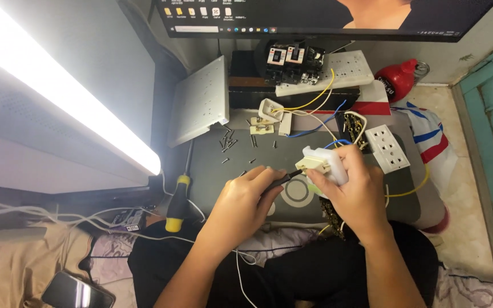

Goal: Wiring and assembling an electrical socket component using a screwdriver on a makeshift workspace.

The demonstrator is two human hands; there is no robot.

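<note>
Screwdriver tip met the switch module above the counter's centre.
Left hand (241,205) fingers pinched a slim screwdriver (283,178); right hand (355,191) fingers clamped the white switch module (322,162) at two o'clock of the dark mat (212,165). Keeping the tip square and the module steady would serve best.

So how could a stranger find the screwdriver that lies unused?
Start at the dark mat under the monitor and go to its left edge. The screwdriver lies there beside the left hand; only it has a yellow and black handle.
</note>
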